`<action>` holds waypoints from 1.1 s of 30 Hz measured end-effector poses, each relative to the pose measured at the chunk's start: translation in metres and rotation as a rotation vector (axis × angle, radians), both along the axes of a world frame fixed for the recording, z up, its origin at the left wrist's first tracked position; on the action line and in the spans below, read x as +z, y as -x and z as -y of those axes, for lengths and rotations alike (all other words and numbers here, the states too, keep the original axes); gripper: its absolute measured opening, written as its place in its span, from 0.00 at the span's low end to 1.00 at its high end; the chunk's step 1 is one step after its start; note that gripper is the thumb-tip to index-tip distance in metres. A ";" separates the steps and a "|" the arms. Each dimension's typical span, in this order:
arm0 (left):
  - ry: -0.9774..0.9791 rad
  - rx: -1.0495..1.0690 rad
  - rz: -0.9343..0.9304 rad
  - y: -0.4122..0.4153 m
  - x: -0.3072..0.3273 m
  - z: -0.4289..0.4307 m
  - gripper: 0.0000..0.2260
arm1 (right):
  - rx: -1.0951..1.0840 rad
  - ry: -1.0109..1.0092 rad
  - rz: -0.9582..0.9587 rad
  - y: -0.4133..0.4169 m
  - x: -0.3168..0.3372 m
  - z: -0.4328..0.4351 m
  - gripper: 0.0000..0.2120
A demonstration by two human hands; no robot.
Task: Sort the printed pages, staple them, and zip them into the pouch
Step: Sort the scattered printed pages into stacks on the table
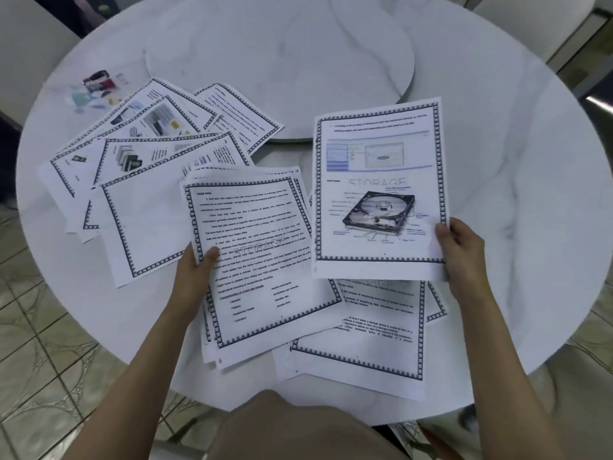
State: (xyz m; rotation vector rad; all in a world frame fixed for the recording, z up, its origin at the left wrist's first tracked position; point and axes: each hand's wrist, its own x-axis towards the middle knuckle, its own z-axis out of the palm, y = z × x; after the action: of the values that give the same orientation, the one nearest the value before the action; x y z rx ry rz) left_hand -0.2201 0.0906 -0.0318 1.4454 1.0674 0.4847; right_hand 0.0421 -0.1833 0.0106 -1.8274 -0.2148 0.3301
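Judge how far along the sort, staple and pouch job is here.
Early, mid-sort. Done: several sheets gathered in a text-page stack. In hand: the left hand pinches that stack; the right hand holds the hard-disk picture page. Left: loose pages fan across the table; no stapling shows; a blurred colourful item, perhaps the pouch, lies untouched.

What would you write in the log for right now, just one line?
step: sorting pages | left hand: holds text-page stack | right hand: holds hard-disk page | other pages: spread on table
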 end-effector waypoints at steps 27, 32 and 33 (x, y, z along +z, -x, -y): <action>-0.101 -0.090 -0.005 0.019 0.003 -0.006 0.15 | 0.205 0.137 -0.199 0.103 -0.022 -0.058 0.08; -0.128 -0.071 -0.019 0.030 0.003 -0.018 0.15 | -0.001 0.253 -0.046 0.069 -0.021 -0.008 0.08; -0.128 -0.067 -0.019 0.031 0.002 -0.020 0.15 | -0.044 0.283 -0.029 0.065 -0.021 0.002 0.09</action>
State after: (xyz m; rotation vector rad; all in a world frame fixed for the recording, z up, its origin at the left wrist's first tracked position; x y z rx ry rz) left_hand -0.2515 0.1108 -0.0298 1.5956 1.0147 0.4995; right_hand -0.0226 -0.1857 -0.0106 -2.1013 -0.1106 0.3705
